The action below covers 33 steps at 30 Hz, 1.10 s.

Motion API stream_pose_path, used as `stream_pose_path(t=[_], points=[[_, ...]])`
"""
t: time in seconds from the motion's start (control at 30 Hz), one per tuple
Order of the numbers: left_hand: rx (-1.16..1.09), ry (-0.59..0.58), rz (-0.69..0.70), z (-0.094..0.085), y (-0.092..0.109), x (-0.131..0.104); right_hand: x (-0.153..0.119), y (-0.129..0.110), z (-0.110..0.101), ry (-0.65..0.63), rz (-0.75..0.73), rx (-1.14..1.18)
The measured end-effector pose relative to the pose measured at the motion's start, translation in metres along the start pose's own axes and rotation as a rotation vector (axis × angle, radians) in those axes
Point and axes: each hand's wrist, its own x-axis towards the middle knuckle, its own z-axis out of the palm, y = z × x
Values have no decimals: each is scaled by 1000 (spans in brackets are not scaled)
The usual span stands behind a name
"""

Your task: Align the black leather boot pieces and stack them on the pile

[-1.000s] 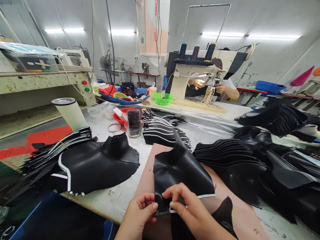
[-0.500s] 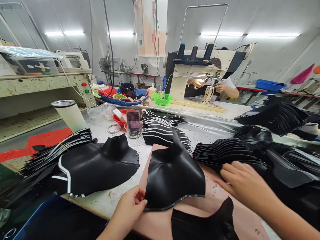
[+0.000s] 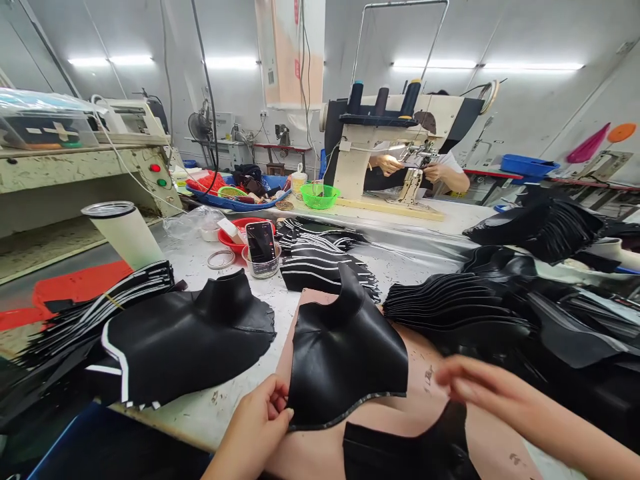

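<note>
A glossy black leather shoe-upper piece point(image 3: 345, 353) lies on a pinkish board point(image 3: 300, 447), its narrow tongue-like end pointing away from me. My left hand point(image 3: 263, 413) pinches its lower left corner between thumb and fingers. To the right, my right hand point(image 3: 480, 387) hovers over the board, slightly blurred, fingers stretched loosely leftward with nothing seen in them. Just below it is a second black leather piece point(image 3: 405, 450), partly cut off by the frame's bottom. Farther left on the table rests a larger black leather piece point(image 3: 190, 340) with white edging strips.
Stacked black pieces point(image 3: 450, 307) crowd the right side. White-striped pieces point(image 3: 320, 260) lie behind the board. A phone point(image 3: 261, 247) leans in a clear tub near a red bowl point(image 3: 240, 230). A tumbler point(image 3: 123, 233) stands left. Beyond, a person works at a sewing machine point(image 3: 390, 147).
My right hand has moved down and slightly right, away from the stacked pieces, and its fingers have straightened. My left hand keeps its pinch on the leather piece. The view has shifted slightly.
</note>
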Motion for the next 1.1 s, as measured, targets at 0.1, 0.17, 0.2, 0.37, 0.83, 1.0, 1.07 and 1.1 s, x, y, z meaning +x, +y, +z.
stream_pose_path(t=[0.1, 0.17, 0.2, 0.37, 0.83, 1.0, 1.07, 1.1], points=[[37, 14, 35, -1, 4, -5, 68, -9, 5, -277, 422, 458], [78, 11, 64, -2, 6, -8, 93, -16, 21, -290, 526, 713], [102, 6, 77, -3, 8, -9, 99, -20, 30, -258, 501, 803], [199, -48, 113, -1, 15, -9, 101, -29, 38, 85, -31, 510], [317, -183, 222, 36, 39, 1, 1, -59, 65, 165, -596, -569], [381, -213, 232, 36, 32, -1, -8, -83, 68, -165, -474, -438], [421, -228, 246, 34, 33, 2, 1, -93, 60, -286, -494, -350], [446, -228, 257, 31, 34, 3, 6, -98, 59, -324, -507, -332]])
